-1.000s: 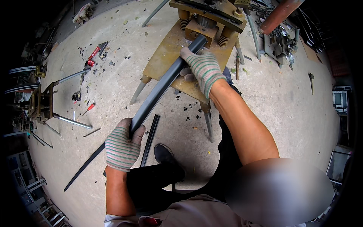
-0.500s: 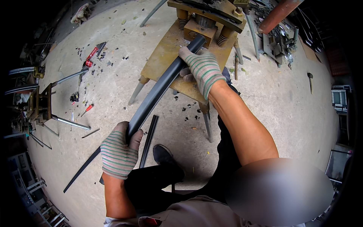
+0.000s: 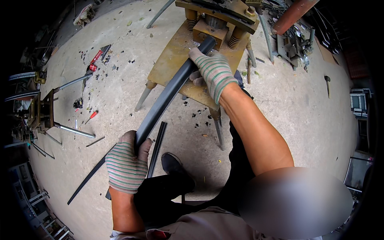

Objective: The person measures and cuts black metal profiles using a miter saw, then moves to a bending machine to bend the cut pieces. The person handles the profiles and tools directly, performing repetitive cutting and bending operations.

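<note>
A long dark grey metal profile (image 3: 166, 96) slants from the lower left up to a die block (image 3: 205, 33) on a stand-mounted punch press (image 3: 172, 66). Its far end meets the front of the block; whether it enters an opening there is hard to see. In a striped knit glove, my right hand (image 3: 212, 72) grips the profile just short of that end, thumb on top and fingers underneath. My left hand (image 3: 127, 163), gloved alike, is wrapped round the near part. The glove hides some of the profile there.
Dark strips (image 3: 157, 148) lie on the concrete floor by my shoe (image 3: 173, 163). A red-handled screwdriver (image 3: 93, 115), a hammer (image 3: 328, 86) and black scraps are scattered about. Another metal fixture (image 3: 42, 108) stands at left; a reddish pipe (image 3: 294, 16) slants in at upper right.
My left hand has shifted very slightly toward me. My right hand keeps its grip, and the profile's far end stays at the die block.
</note>
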Tool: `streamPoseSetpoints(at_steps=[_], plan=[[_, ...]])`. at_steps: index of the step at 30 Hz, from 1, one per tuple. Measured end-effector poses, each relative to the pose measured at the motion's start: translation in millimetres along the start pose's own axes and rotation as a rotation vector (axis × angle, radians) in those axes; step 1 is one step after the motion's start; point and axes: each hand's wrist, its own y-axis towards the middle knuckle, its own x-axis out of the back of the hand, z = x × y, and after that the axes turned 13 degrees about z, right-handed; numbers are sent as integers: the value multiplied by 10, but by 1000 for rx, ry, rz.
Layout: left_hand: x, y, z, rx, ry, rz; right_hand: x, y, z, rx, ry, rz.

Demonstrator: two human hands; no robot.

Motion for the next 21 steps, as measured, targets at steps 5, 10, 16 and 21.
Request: streamPoseSetpoints(at_steps=[5,10,16,21], plan=[[-14,12,-1,12,4,-14,-6,22,11,-28,-21,-16],[-5,-12,-9,4,-18,-10,1,-29,33,-13,-32,13],[-47,11,7,11,-49,6,32,-24,-2,12,-34,19],[-58,3,37,20,-43,19,9,12,-16,-48,-54,28]])
